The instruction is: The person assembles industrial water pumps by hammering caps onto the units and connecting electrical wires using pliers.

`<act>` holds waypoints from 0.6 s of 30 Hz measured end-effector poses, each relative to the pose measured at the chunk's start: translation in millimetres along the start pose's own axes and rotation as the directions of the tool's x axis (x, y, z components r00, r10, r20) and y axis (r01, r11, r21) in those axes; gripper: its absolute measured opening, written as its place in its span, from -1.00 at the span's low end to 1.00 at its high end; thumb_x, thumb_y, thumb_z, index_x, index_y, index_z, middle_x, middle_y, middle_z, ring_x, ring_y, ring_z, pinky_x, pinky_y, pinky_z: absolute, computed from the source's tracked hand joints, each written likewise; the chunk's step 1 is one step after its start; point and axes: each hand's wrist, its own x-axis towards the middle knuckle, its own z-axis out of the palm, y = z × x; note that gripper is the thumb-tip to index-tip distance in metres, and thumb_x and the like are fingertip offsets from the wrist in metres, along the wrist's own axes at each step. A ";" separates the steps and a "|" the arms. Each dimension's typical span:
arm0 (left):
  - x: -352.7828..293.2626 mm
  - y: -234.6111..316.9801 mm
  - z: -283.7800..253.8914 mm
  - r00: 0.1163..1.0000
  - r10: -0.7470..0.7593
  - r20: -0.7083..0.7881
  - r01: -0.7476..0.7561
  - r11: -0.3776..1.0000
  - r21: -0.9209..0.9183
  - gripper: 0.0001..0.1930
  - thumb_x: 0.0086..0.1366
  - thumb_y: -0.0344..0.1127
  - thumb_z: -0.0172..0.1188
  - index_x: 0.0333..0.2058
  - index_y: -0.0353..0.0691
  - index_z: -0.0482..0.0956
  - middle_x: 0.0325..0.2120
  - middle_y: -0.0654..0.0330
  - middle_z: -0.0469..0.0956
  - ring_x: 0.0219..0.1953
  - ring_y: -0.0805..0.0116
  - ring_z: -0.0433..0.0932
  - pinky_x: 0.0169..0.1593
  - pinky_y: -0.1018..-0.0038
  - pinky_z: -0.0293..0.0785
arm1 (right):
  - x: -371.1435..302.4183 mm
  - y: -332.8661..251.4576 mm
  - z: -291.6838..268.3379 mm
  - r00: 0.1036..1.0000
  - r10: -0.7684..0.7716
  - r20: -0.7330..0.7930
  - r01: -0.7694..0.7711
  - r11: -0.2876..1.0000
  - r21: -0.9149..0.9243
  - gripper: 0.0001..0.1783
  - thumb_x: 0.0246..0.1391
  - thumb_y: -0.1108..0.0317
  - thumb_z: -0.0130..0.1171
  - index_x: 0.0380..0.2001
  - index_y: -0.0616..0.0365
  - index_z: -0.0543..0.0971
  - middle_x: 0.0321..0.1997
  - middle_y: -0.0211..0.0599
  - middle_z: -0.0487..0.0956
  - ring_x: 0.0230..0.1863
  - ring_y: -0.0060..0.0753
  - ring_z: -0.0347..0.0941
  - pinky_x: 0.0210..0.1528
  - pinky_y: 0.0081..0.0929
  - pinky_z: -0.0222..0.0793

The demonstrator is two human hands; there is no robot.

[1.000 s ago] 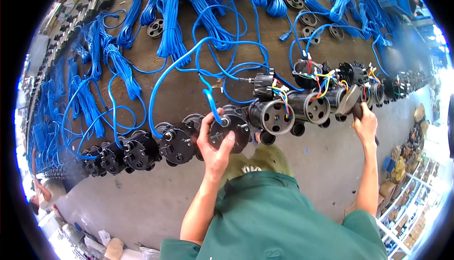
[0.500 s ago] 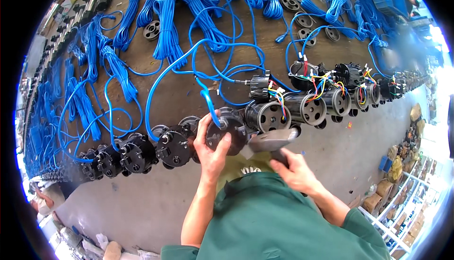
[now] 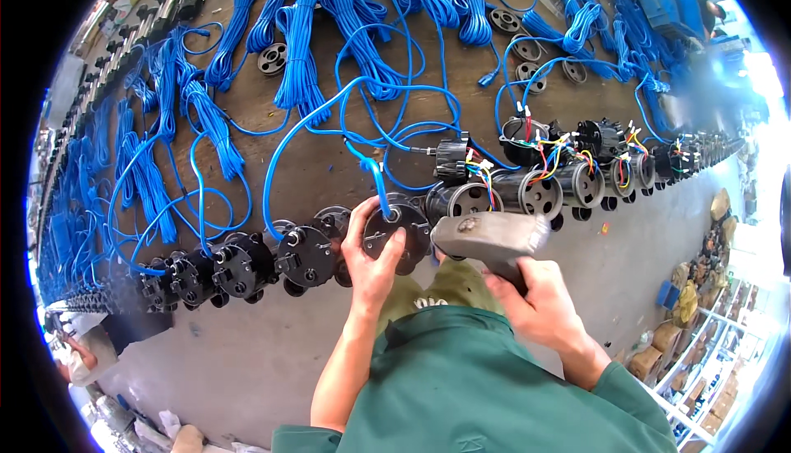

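Observation:
My left hand grips the rim of a black round end cap, with the thumb on its face and the fingers around its left edge. The cap faces me at the near edge of the bench, and a blue cable enters it near the top. In my right hand is a hammer, its fist closed around the dark handle. The grey metal hammer head hangs just right of the cap and covers the lower part of a neighbouring motor housing.
To the left, several black capped motors line the bench edge. Open housings with coloured wires continue rightward. Coiled blue cables and metal discs lie across the brown bench top. White shelving stands lower right.
The hammer has swung back to the right, away from the cap, and its head shows more plainly. My left hand keeps its hold on the cap.

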 end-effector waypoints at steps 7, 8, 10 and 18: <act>2.5 2.0 11.1 0.980 0.194 -0.049 -0.188 0.977 0.103 -0.49 0.27 -0.41 0.30 0.20 -0.33 0.54 -0.02 0.22 0.63 -0.08 0.57 0.53 0.06 0.55 0.46 | 10.5 -5.3 13.6 0.994 -0.103 -0.024 0.094 0.965 -0.245 -0.69 0.27 0.32 0.28 0.00 0.25 0.55 -0.32 0.05 0.69 -0.27 0.21 0.64 -0.22 -0.10 0.55; 2.8 -2.9 8.6 0.980 0.190 -0.055 -0.183 0.977 0.107 -0.50 0.27 -0.43 0.30 0.20 -0.32 0.54 -0.05 0.24 0.63 -0.11 0.59 0.53 0.03 0.57 0.47 | 12.8 -2.6 14.3 0.997 -0.074 -0.004 0.070 0.963 -0.262 -0.68 0.28 0.30 0.29 0.00 0.24 0.55 -0.33 0.05 0.69 -0.29 0.20 0.64 -0.23 -0.10 0.54; 0.1 -6.9 6.9 0.990 0.123 -0.076 -0.121 0.992 0.021 -0.50 0.20 -0.43 0.33 0.14 -0.36 0.57 0.00 0.15 0.59 0.01 0.42 0.56 0.15 0.44 0.48 | 10.1 -7.9 9.7 0.996 -0.087 0.007 0.085 0.950 -0.300 -0.68 0.28 0.28 0.31 -0.01 0.23 0.55 -0.33 0.05 0.69 -0.31 0.17 0.65 -0.23 -0.10 0.54; 0.2 -16.8 7.4 0.977 0.205 -0.066 -0.198 0.976 0.091 -0.49 0.23 -0.45 0.33 0.18 -0.33 0.54 -0.03 0.22 0.60 -0.05 0.49 0.56 0.06 0.48 0.51 | 21.6 9.2 27.0 0.996 -0.034 0.087 0.068 0.906 -0.418 -0.72 0.34 0.28 0.20 -0.01 0.21 0.50 -0.41 0.07 0.66 -0.31 0.24 0.63 -0.25 0.02 0.50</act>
